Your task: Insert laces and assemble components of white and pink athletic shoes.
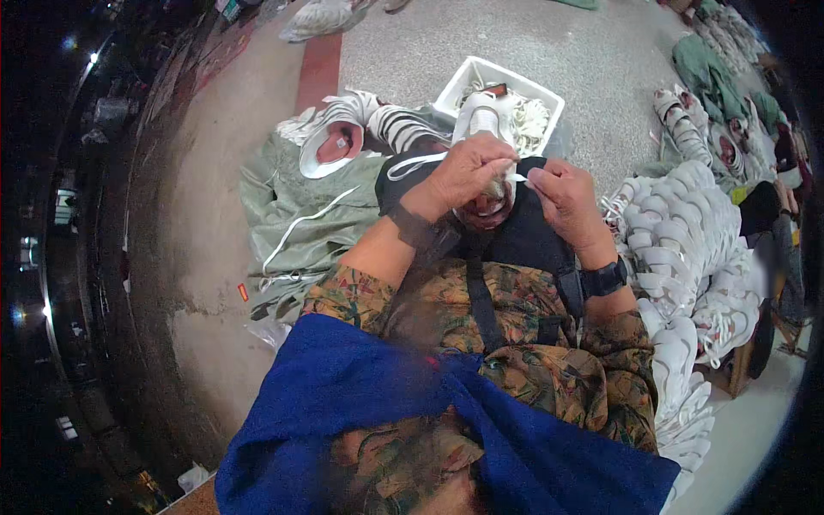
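A white shoe (pixel 483 120) rests on my lap with its toe pointing away from me and its reddish-brown insole end toward me. My left hand (pixel 475 169) is closed over the shoe's opening, thumb and fingers pinched on a white shoelace. My right hand (pixel 565 199) pinches the tip of the same shoelace (pixel 518 178) just beside the shoe's right edge. A short white stretch of lace shows between the two hands. Another loop of lace (pixel 415 163) trails to the left of my left hand. The lacing holes are mostly hidden under my fingers.
Beyond the shoe stands a white box (pixel 556 101) holding bundled white laces (pixel 530 120). Nested white shoes (pixel 331 151) lie on a green sack (pixel 322 206) at left. Large stacked shoe rows (pixel 678 223) crowd my right. Another person's arm (pixel 787 199) shows at far right.
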Demonstrator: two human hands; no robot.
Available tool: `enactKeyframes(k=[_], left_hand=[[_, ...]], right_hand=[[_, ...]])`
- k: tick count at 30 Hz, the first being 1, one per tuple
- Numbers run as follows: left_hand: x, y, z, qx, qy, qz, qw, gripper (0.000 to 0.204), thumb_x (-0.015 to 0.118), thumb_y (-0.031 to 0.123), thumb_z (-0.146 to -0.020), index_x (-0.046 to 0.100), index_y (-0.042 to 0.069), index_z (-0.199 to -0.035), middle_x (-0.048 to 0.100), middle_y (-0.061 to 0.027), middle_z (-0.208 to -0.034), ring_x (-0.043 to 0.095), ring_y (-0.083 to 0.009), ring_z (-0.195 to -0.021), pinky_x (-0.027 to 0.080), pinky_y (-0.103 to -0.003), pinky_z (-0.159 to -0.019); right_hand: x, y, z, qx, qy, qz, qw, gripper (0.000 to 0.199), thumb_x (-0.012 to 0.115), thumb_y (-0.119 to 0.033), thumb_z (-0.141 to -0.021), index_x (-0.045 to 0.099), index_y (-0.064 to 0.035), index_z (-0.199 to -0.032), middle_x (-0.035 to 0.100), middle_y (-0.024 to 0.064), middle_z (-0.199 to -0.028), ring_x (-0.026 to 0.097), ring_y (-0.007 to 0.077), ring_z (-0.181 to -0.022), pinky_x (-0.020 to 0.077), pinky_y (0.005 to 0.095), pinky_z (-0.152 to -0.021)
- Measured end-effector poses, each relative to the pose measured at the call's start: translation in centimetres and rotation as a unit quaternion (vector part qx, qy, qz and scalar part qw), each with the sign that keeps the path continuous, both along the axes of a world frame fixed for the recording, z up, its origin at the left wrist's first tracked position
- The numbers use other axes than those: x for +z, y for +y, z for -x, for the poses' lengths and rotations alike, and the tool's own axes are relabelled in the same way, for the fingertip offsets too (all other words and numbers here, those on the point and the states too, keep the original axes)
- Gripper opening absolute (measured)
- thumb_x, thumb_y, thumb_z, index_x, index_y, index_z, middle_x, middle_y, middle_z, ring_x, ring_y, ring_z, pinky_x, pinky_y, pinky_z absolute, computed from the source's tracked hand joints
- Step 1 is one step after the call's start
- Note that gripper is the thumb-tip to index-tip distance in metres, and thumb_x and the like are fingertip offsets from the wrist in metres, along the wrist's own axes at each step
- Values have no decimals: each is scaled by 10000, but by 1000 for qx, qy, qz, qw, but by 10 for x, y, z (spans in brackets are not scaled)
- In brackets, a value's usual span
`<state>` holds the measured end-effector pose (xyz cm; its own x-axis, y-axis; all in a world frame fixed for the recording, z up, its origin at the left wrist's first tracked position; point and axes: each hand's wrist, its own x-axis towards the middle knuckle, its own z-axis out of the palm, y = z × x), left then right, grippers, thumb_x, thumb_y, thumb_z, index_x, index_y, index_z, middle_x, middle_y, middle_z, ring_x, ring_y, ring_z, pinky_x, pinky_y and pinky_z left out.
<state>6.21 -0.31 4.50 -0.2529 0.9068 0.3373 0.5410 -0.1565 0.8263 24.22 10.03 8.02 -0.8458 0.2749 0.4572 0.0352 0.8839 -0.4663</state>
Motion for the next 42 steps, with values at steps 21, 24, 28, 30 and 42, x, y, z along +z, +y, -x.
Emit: enactKeyframes(k=[21,24,28,30,42], left_hand=[[-22,4,-13,116,290,168,935,115,565,203,-772,651,131,-747,628,-122,-699,626,-306,-680,487,-406,-589],[-20,13,-18,126,330,212,911,121,568,175,-736,660,96,-732,635,-125,-682,652,-289,-705,512,-399,-605],[-13,16,-16,113,337,214,910,111,599,167,-704,669,84,-731,644,-134,-747,652,-290,-728,517,-407,-628],[-4,2,0,65,343,255,902,114,609,171,-698,673,88,-744,649,-130,-766,648,-302,-727,513,-405,-628],[-22,-45,24,-36,-211,167,962,143,593,123,-778,632,1,-844,618,-55,-727,564,-135,-703,453,-269,-676]], right_hand=[[-82,1,59,-171,-100,76,977,138,550,-132,-725,595,-15,-666,575,212,-675,564,403,-679,453,471,-630],[-79,-2,58,-176,-67,120,975,149,550,-125,-724,578,-6,-639,568,212,-658,557,410,-673,444,463,-614],[-77,-4,57,-193,-44,121,973,150,550,-127,-726,581,-9,-640,573,192,-629,565,396,-645,449,443,-600],[-70,-3,55,-236,-92,238,938,135,576,-139,-720,607,-24,-656,553,160,-563,571,367,-606,459,424,-596],[-70,-8,54,41,17,175,984,152,623,-26,-735,669,-60,-876,607,109,-846,606,250,-732,490,316,-677]])
